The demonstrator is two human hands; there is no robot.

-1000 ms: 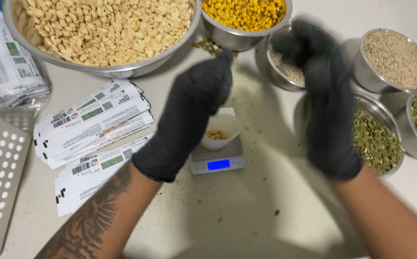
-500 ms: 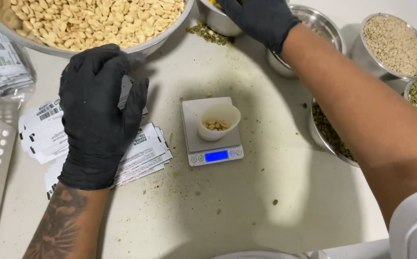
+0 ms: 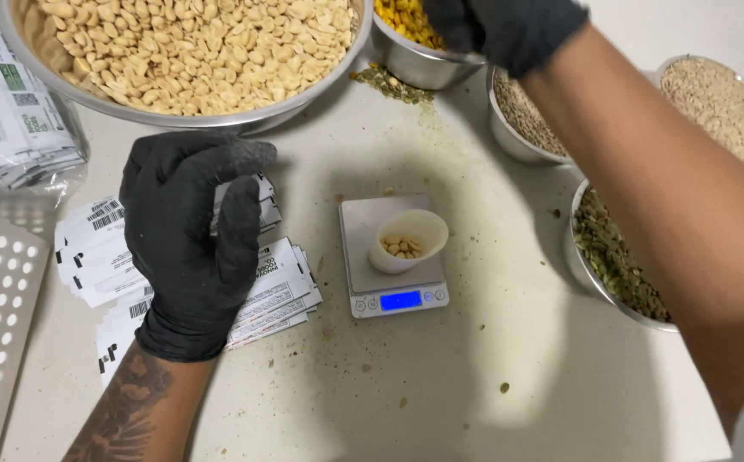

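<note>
Black-gloved left hand rests palm-down on fanned stack of white printed packets on bench, fingers curled loosely, nothing clearly pinched. Black-gloved right hand reaches into steel bowl of yellow corn kernels at top; grip closed, contents cannot tell. Small white cup holding few peanuts sits on pocket scale, blue display lit, between both arms. Large steel bowl of peanuts just above left hand. Bowl of pumpkin seeds right of scale.

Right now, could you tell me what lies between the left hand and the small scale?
In the head view, the fanned labelled packets lie under the left hand; then bare, crumb-speckled table reaches the scale.
</note>
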